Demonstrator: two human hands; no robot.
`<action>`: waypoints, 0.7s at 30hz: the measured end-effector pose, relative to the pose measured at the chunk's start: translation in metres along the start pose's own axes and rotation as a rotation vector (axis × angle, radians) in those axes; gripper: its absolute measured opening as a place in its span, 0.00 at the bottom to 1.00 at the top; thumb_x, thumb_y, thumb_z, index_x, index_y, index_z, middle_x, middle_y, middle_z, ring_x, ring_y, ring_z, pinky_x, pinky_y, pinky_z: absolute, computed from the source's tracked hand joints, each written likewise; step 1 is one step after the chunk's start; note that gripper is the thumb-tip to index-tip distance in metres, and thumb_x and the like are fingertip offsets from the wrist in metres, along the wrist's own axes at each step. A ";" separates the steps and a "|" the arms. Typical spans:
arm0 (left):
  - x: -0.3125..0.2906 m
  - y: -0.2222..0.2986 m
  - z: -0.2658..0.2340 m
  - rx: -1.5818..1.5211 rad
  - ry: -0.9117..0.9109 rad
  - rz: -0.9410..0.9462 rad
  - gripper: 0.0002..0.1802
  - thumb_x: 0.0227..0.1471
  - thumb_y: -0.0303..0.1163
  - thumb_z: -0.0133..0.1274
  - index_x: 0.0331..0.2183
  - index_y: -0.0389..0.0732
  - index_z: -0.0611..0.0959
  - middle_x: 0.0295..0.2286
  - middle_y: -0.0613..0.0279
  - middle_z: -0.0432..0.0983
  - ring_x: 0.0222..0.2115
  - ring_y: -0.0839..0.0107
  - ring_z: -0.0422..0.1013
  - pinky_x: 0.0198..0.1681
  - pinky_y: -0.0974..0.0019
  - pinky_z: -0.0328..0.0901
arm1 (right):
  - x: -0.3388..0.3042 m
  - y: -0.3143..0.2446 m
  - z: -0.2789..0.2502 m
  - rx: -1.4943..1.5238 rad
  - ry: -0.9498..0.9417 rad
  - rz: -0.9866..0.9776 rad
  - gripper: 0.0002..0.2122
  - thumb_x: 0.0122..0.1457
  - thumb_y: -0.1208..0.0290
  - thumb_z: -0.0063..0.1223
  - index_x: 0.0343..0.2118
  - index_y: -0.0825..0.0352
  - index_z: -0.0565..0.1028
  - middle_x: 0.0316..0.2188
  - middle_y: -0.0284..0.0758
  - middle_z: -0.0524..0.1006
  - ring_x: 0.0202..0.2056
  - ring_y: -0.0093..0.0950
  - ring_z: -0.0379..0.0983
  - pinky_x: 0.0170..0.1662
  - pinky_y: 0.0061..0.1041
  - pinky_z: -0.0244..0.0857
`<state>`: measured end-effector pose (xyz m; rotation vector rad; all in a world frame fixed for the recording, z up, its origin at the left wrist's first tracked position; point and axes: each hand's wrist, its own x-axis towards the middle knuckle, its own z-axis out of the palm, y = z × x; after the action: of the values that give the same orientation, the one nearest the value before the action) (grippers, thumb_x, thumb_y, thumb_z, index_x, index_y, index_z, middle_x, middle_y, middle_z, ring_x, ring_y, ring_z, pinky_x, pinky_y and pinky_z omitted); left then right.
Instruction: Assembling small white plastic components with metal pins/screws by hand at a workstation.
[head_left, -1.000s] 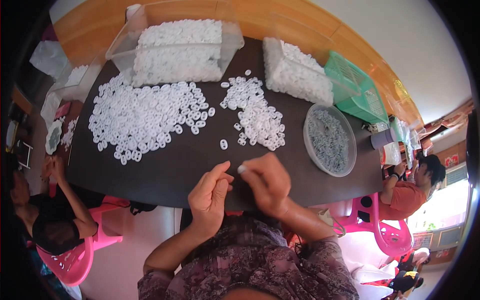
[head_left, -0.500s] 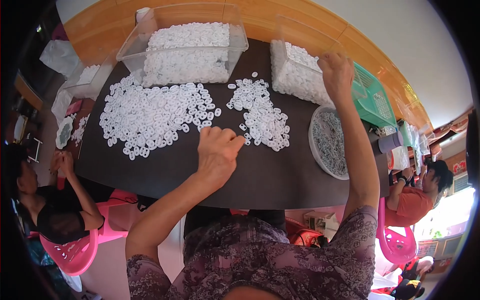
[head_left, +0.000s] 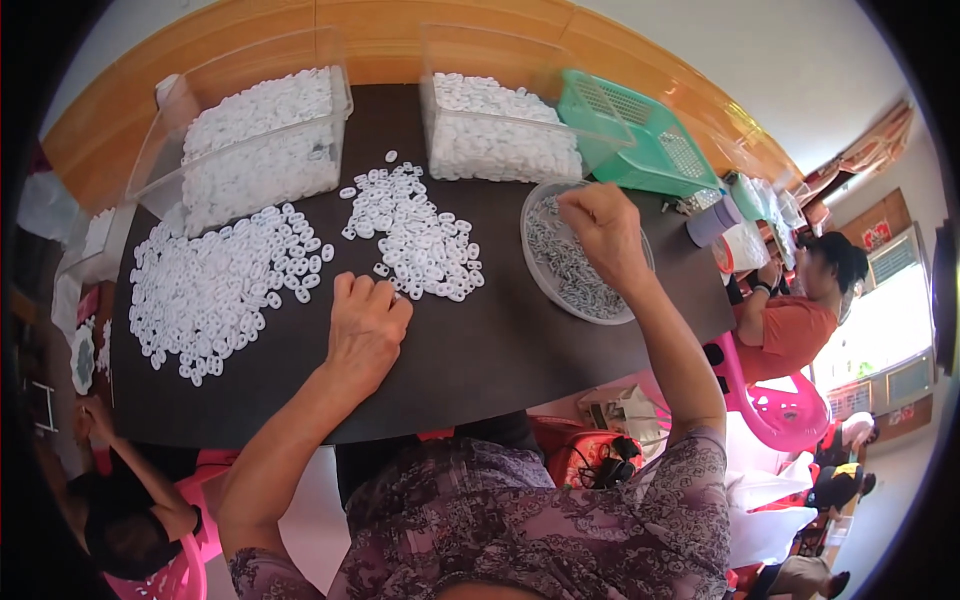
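Observation:
My left hand [head_left: 362, 330] rests low over the dark table, its fingers curled closed; a pale speck shows at the fingertips, too small to name. Just beyond it lies a smaller pile of white oval pieces with two holes [head_left: 415, 240]. A larger pile of the same pieces [head_left: 205, 290] spreads to the left. My right hand [head_left: 607, 235] is over the round clear tub [head_left: 530, 262], with its fingers bent together; what they hold, if anything, is hidden. Small grey metal parts [head_left: 575, 270], perhaps screws, fill the tub.
Two clear bins, one at left [head_left: 150, 185] and one at centre [head_left: 428, 140], hold many white pieces. A green basket [head_left: 650, 165] and a purple-grey cylinder [head_left: 713, 220] stand at right. One person [head_left: 795, 320] sits at right, another [head_left: 130, 520] at left.
My right hand has come down from above the right-hand clear bin to the tub of metal parts. The view has swung to the right; my left hand stays closed near the smaller pile.

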<state>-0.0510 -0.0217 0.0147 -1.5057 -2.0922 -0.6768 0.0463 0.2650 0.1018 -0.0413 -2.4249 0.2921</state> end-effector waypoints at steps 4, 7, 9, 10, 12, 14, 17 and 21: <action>-0.004 0.005 -0.002 -0.049 0.003 0.053 0.07 0.31 0.18 0.50 0.21 0.37 0.76 0.22 0.60 0.65 0.26 0.62 0.62 0.35 0.59 0.56 | -0.037 0.020 0.013 0.099 -0.098 0.121 0.04 0.45 0.77 0.58 0.26 0.67 0.79 0.24 0.37 0.76 0.31 0.35 0.72 0.35 0.30 0.65; -0.001 0.007 -0.003 -0.028 -0.003 0.060 0.04 0.32 0.20 0.51 0.18 0.38 0.74 0.19 0.60 0.62 0.25 0.64 0.61 0.34 0.61 0.56 | -0.047 0.026 0.025 0.084 -0.193 0.088 0.03 0.42 0.77 0.58 0.23 0.64 0.79 0.21 0.36 0.75 0.30 0.38 0.70 0.34 0.35 0.65; -0.001 0.009 -0.003 -0.011 -0.005 0.047 0.04 0.32 0.20 0.51 0.18 0.38 0.73 0.19 0.60 0.62 0.25 0.63 0.61 0.34 0.61 0.56 | -0.049 0.028 0.032 -0.080 -0.235 -0.024 0.04 0.40 0.78 0.57 0.21 0.63 0.78 0.22 0.37 0.73 0.30 0.39 0.69 0.34 0.36 0.65; -0.001 0.010 -0.003 0.002 -0.007 0.035 0.05 0.31 0.19 0.51 0.18 0.39 0.73 0.20 0.60 0.62 0.25 0.63 0.61 0.34 0.61 0.56 | -0.052 0.030 0.036 -0.077 -0.234 -0.027 0.04 0.40 0.78 0.57 0.21 0.63 0.78 0.22 0.37 0.73 0.30 0.39 0.69 0.34 0.36 0.65; -0.002 0.010 -0.001 -0.015 -0.003 0.006 0.06 0.30 0.19 0.51 0.17 0.39 0.73 0.20 0.59 0.62 0.25 0.63 0.61 0.34 0.61 0.56 | -0.055 0.033 0.041 -0.131 -0.277 -0.075 0.03 0.39 0.78 0.57 0.20 0.63 0.76 0.22 0.37 0.72 0.31 0.39 0.69 0.34 0.37 0.64; -0.004 0.011 -0.002 -0.034 0.001 -0.025 0.06 0.30 0.18 0.51 0.17 0.39 0.72 0.20 0.59 0.61 0.25 0.63 0.61 0.34 0.61 0.56 | -0.056 0.034 0.043 -0.128 -0.293 -0.085 0.03 0.39 0.78 0.56 0.19 0.64 0.75 0.22 0.37 0.72 0.31 0.39 0.69 0.34 0.36 0.64; -0.009 0.014 -0.007 -0.050 -0.015 0.002 0.08 0.29 0.18 0.52 0.16 0.39 0.71 0.20 0.59 0.60 0.25 0.63 0.61 0.34 0.60 0.55 | -0.055 0.032 0.045 -0.112 -0.312 -0.103 0.02 0.40 0.79 0.55 0.18 0.65 0.74 0.22 0.38 0.72 0.31 0.39 0.69 0.34 0.36 0.64; -0.015 0.022 -0.018 -0.095 0.079 -0.031 0.09 0.28 0.18 0.53 0.16 0.40 0.71 0.19 0.61 0.59 0.23 0.63 0.59 0.30 0.61 0.56 | -0.053 0.032 0.043 -0.082 -0.341 -0.114 0.02 0.40 0.80 0.53 0.18 0.66 0.72 0.22 0.39 0.72 0.30 0.40 0.68 0.33 0.37 0.64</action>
<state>-0.0245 -0.0377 0.0214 -1.4745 -2.0534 -0.8450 0.0578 0.2818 0.0294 0.1192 -2.7642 0.1567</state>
